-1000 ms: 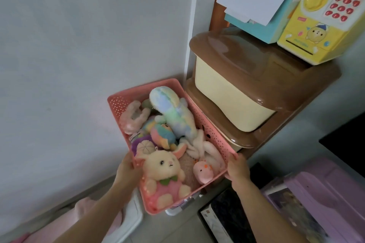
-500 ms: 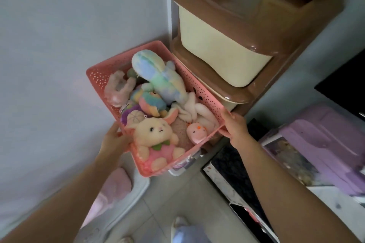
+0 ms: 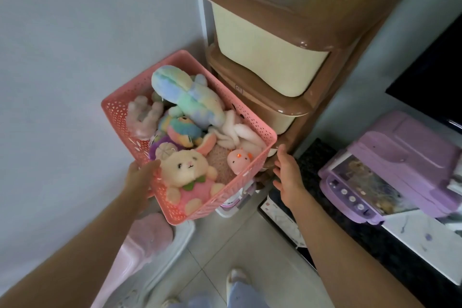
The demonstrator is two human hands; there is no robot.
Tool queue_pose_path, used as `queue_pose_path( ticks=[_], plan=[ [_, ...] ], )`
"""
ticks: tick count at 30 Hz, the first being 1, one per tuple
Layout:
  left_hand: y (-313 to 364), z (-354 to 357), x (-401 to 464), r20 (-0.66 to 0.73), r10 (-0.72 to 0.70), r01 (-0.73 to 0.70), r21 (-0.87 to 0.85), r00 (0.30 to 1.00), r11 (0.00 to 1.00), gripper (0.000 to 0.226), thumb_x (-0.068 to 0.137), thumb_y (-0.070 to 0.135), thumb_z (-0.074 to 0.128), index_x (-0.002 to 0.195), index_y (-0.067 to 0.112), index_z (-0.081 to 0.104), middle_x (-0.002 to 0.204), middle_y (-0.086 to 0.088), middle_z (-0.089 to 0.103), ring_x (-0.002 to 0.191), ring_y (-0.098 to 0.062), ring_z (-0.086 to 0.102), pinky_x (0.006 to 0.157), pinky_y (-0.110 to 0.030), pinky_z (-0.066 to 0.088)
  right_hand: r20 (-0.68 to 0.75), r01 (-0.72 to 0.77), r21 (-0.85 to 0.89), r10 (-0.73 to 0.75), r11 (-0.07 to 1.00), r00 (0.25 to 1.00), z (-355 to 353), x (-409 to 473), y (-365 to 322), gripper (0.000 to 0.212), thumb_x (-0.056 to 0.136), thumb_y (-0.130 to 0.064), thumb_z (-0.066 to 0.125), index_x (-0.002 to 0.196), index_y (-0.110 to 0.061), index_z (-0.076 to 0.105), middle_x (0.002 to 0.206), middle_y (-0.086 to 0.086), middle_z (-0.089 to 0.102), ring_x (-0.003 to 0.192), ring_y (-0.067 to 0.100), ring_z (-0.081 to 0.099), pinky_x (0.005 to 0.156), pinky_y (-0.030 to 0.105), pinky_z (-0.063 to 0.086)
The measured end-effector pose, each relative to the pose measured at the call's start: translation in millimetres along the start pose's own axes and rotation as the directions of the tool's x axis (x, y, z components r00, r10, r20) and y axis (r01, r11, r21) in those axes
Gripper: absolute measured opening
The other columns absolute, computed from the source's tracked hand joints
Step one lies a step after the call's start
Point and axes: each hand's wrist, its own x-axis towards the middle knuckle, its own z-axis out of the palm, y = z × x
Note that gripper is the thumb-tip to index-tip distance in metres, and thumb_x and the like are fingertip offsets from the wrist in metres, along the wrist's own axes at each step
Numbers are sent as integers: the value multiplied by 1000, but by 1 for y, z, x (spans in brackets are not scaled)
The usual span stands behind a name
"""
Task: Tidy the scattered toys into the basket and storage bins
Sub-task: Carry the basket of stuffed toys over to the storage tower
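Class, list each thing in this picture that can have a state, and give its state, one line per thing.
pink basket: full of plush toys, upright.
left hand: holds the basket's near corner.
right hand: open, fingers straight, beside the basket's right corner.
top drawer: closed.
lower drawer: closed.
bunny plush: lying face up in the basket.
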Motion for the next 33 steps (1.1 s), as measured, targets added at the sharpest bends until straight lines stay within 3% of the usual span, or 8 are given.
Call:
queue_pose_path(
  ticks=[6, 11, 14, 19, 23, 26, 30, 33],
  plan=[
    [-8, -16, 5, 33, -4, 3, 52, 999, 999, 48, 89, -2, 48, 133, 14, 39, 123, -18, 54, 79, -29, 59, 64, -43, 54, 3, 92, -36, -92, 995, 996, 21, -6, 2, 71, 80, -60, 55, 138, -23, 36, 131, 2, 50, 116, 22, 50, 86, 37, 39],
    [-2, -7, -8, 92, 80, -87, 72, 993, 994, 62, 83, -21, 40, 130, 19, 43, 108, -15, 58, 71, -24, 59, 40, -27, 53, -81, 99, -36, -102, 994, 991, 30, 1, -9, 50, 84, -8, 59, 130, -20, 43, 124, 7, 56, 106, 27, 59, 90, 49, 52],
    [0, 6, -18, 183, 147, -157, 40, 972, 987, 64, 82, -21, 43, 124, 26, 45, 91, -6, 61, 68, -19, 58, 39, -21, 48, -215, 89, -42, -96, 995, 972, 19, 9, -14, 35, 82, -1, 58, 114, -15, 52, 115, 12, 61, 100, 32, 62, 81, 51, 55],
    [-3, 23, -9, 269, 152, -151, -26, 951, 988, 63, 80, -10, 61, 124, 33, 47, 102, -6, 65, 90, -28, 62, 56, -32, 58, -222, 56, -105, -78, 993, 972, 4, 33, -29, 31, 84, -1, 51, 112, -14, 55, 109, 14, 62, 92, 32, 64, 67, 41, 57],
    [6, 9, 6, 185, 48, -64, 80, 982, 995, 63, 69, 5, 68, 126, 23, 48, 99, -13, 66, 80, -28, 63, 75, -40, 55, -201, -32, -150, 1, 988, 980, 6, 36, -35, 38, 86, 4, 48, 120, -10, 52, 112, 18, 61, 95, 33, 63, 59, 35, 57],
    [10, -5, 10, 117, 6, -18, 98, 993, 995, 45, 83, 7, 59, 124, 24, 48, 97, -15, 64, 81, -29, 60, 78, -40, 52, -202, -54, -117, 30, 992, 979, 9, 31, -33, 33, 87, -3, 54, 119, -10, 51, 112, 17, 61, 97, 31, 62, 66, 35, 55],
    [8, -8, 16, 107, 11, -19, 78, 994, 997, 50, 72, 15, 67, 119, 19, 50, 104, -15, 60, 87, -30, 59, 82, -45, 51, -207, -60, -110, 37, 992, 978, 13, 24, -34, 37, 87, -17, 58, 121, -11, 47, 113, 11, 55, 102, 26, 54, 78, 39, 48],
    [0, -11, 23, 26, 20, -21, 41, 999, 999, 20, 86, 9, 60, 104, 12, 52, 106, -16, 60, 86, -32, 61, 83, -50, 52, -210, -30, -138, 0, 990, 978, 15, 19, -37, 43, 87, -25, 59, 125, -12, 42, 113, 8, 50, 101, 24, 49, 88, 43, 46]
  ],
)
